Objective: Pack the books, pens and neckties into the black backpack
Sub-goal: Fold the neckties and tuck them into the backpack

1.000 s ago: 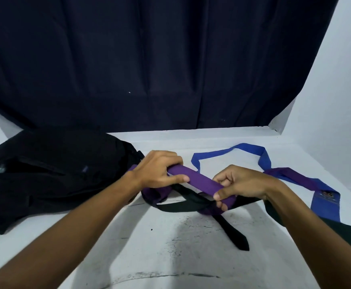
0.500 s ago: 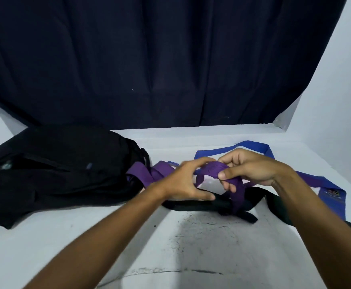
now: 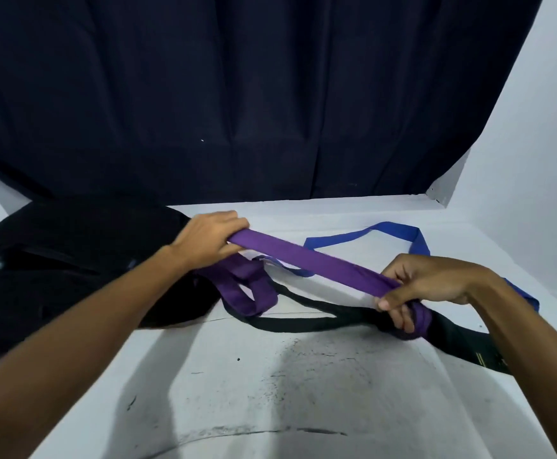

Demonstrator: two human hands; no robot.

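Purple cloth runs taut between the two hands: the purple tie point(image 3: 306, 260) is pinched at one end by the left hand point(image 3: 209, 240), fingers curled over it just beside the backpack point(image 3: 72, 260), and at the other end by the right hand point(image 3: 426, 284), whose fingers close around a bunched fold of the same tie. Below the left hand more of the tie hangs in loose loops that rest on the counter point(image 3: 270, 392) against the backpack's edge. A black tie point(image 3: 303, 321) lies on the counter under the stretched span, its wide end passing beneath the right forearm. A blue tie point(image 3: 386, 230) curves across the counter behind, partly hidden by the right wrist. The backpack lies flat at the left. A dark curtain point(image 3: 237, 94) hangs behind the counter.
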